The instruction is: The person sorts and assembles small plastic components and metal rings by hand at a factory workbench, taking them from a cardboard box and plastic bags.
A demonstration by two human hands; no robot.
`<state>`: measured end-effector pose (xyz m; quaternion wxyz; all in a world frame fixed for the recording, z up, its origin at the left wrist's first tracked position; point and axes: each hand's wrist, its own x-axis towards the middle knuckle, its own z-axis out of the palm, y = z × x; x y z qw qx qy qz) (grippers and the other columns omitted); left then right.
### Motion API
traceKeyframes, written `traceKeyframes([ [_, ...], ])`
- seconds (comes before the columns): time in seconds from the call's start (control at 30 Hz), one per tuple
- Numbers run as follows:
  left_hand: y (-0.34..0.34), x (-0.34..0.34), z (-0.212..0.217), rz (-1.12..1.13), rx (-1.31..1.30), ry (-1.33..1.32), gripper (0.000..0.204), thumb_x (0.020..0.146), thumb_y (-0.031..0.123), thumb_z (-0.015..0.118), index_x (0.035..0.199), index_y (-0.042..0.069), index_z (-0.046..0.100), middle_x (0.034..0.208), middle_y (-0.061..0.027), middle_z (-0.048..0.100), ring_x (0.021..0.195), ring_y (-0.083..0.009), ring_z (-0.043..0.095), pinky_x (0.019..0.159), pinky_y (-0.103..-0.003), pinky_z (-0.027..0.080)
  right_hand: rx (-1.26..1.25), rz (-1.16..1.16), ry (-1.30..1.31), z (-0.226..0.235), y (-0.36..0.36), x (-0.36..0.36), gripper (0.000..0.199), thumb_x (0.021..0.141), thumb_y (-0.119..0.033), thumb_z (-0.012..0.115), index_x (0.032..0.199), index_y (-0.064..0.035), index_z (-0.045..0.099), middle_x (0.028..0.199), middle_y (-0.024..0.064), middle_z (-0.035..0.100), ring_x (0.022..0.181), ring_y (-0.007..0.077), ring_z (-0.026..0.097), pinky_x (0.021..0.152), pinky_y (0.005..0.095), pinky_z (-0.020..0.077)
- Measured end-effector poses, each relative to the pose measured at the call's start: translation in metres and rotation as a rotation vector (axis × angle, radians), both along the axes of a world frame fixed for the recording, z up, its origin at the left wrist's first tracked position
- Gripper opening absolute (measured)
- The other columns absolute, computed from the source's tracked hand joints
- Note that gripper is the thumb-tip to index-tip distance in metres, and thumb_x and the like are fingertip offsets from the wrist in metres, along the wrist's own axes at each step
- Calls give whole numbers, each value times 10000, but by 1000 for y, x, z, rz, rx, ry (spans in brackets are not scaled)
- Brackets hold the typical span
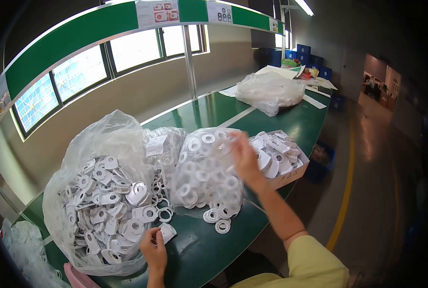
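My left hand (155,252) is closed, pinching a flat white plastic part (168,232) at the table's near edge. Beside it, a big clear bag (113,126) gapes wide, full of white plates (111,198) with round holes. My right hand (245,157) is raised between a clear bag of white rings (200,180) and a carton (290,177) heaped with white parts. Motion smears its fingers, so I cannot tell whether they hold anything. Several loose rings (222,226) lie at the mouth of the ring bag.
Behind the ring bag stands another clear bag (168,137) with a paper label. Crumpled plastic (271,91) and papers lie at the green table's (209,113) far end. A blue bin (321,161) sits on the floor to the right. Another filled bag (27,249) is at lower left.
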<state>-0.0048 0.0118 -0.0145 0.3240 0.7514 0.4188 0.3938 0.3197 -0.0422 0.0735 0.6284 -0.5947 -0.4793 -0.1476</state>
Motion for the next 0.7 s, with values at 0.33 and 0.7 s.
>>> traceKeyframes([
  [0.33, -6, 3, -5, -49, 408, 310, 377, 689, 65, 663, 1040, -5, 547, 1090, -167, 531, 1034, -341, 462, 881, -406, 375, -593, -504, -449, 5, -76, 118, 110, 840, -137, 543, 879, -43, 587, 829, 143, 589, 840, 332, 535, 728, 420, 432],
  [0.7, -4, 9, 9, 94, 262, 118, 499, 627, 106, 720, 1068, -1, 514, 990, -185, 566, 925, -339, 546, 822, -372, 434, -316, -166, -467, 35, -59, 26, 185, 761, -61, 616, 937, -8, 629, 882, 150, 599, 883, 310, 549, 801, 377, 434],
])
